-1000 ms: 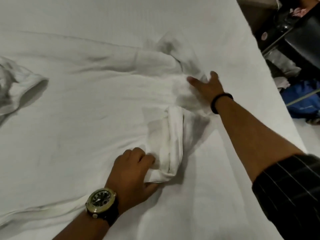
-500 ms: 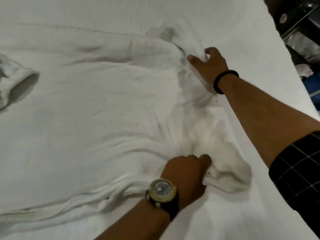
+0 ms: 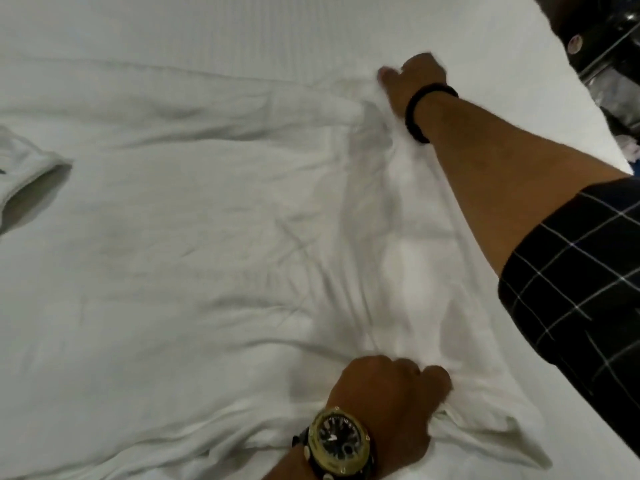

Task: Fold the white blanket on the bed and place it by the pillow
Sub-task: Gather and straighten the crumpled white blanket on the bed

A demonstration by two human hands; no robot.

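From the head camera, the white blanket (image 3: pixel 207 237) lay spread over the bed (image 3: pixel 242 26), its long axis running left to right, wrinkled near the right end. The left hand (image 3: pixel 388 396), wearing a watch (image 3: pixel 337 441), was closed on the near right corner. The right hand (image 3: pixel 414 79), far along the same edge, was curled into the cloth at the far corner. Both hands stood at the right end, so I think the fold must travel leftwards. No pillow was visible.
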